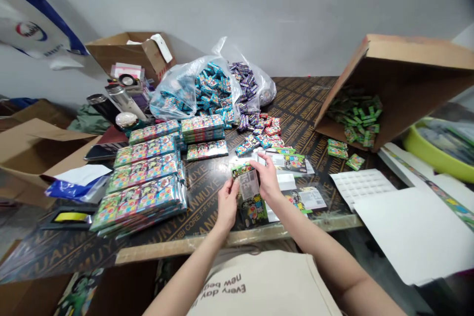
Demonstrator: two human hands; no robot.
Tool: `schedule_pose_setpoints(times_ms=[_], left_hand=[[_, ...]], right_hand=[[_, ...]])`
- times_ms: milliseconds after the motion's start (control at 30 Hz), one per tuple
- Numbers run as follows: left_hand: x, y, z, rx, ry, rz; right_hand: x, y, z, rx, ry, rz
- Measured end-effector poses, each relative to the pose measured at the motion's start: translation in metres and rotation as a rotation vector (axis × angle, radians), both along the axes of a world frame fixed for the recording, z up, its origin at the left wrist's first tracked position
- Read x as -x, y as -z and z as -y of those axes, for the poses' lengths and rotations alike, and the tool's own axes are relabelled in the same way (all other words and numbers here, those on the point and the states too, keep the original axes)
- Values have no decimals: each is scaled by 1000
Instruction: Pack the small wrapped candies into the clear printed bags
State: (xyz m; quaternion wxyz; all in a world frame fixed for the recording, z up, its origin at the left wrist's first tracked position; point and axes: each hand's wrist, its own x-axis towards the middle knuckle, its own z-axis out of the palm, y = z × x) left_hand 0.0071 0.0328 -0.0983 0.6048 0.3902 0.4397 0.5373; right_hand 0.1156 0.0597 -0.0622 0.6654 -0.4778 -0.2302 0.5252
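My left hand (226,203) and my right hand (267,177) both grip a small clear packet (247,183) with a colourful printed header, held just above the dark table (207,182) near its front edge. A similar packet with green print (255,210) lies under it. More flat packets (296,163) lie just right of my right hand. Rows of filled colourful packs (142,182) are stacked to the left of my left hand. Loose small sweets (259,138) lie beyond my hands.
Clear bags of blue sweets (200,91) and purple sweets (246,81) sit at the back. A tipped cardboard box (403,79) with green sweets (357,118) lies right. White sheets (411,227) cover the right side. Open boxes (37,150) stand left.
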Motion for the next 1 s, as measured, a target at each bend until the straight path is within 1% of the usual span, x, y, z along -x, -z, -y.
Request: schedule_pose_setpoints(times_ms=[100,167,233,300,367,467,533,567,667,733,800,867,933,1000], left_hand=[[0,-7,1,215,-5,206],[2,-11,-5,306,-6,291],[5,-15,-12,343,8,319],[7,-21,-18,340,51,275],[9,-27,-24,285,94,189],[12,-37,-29,87,64,6],[14,-40,-31,-29,53,-113],[15,-40,-32,-48,60,-150],[15,-40,-33,-34,88,-185],[13,-41,-31,-105,118,-258],[11,-46,-29,-238,166,-387],[9,-51,-28,-345,191,-497],[9,-56,-29,-368,186,-556],[10,-59,-32,-313,194,-593]], right_hand=[[-5,-1,1,8,-26,1],[-11,-3,2,8,-71,-54],[-18,-6,2,42,-123,-154],[-25,-7,2,97,-167,-238],[-30,-6,2,125,-206,-249],[-35,0,5,108,-268,-162],[-37,7,7,77,-299,-122],[-39,11,8,66,-310,-112],[-44,16,8,64,-343,-76],[-47,14,6,67,-355,-39],[-50,10,4,58,-344,-23],[-54,5,3,17,-345,-13],[-59,2,4,-66,-384,36],[-64,1,5,-142,-415,160]])
